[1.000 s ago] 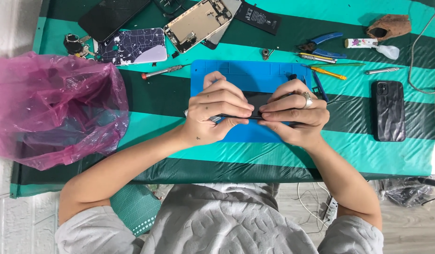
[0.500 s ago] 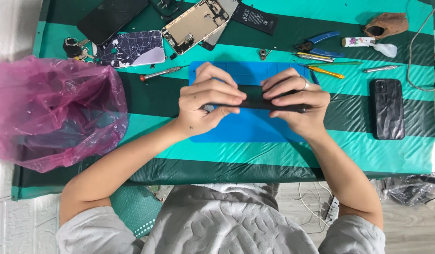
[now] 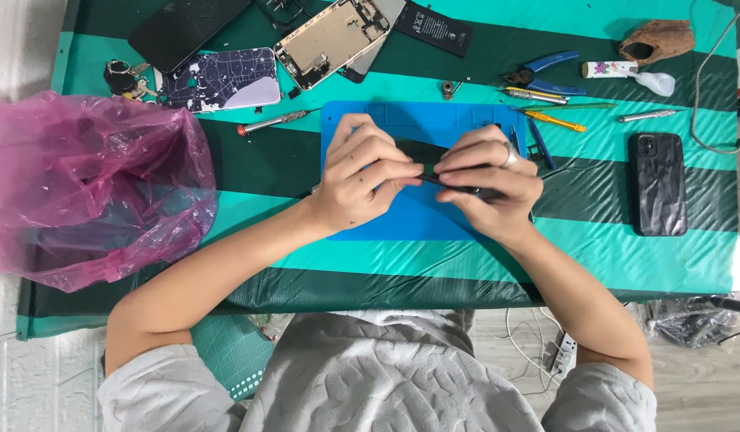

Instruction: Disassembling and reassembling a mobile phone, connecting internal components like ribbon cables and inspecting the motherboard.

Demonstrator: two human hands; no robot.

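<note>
Left hand (image 3: 360, 178) and right hand (image 3: 488, 180) meet over the blue repair mat (image 3: 386, 224), fingers closed on a dark smartphone (image 3: 422, 152). Black cased phone (image 3: 658, 182) lies at 3 o'clock, well apart.

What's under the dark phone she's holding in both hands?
A blue mat lies under the phone, on the striped cloth. The left hand and right hand cover most of the phone, so anything directly beneath is hidden.
</note>
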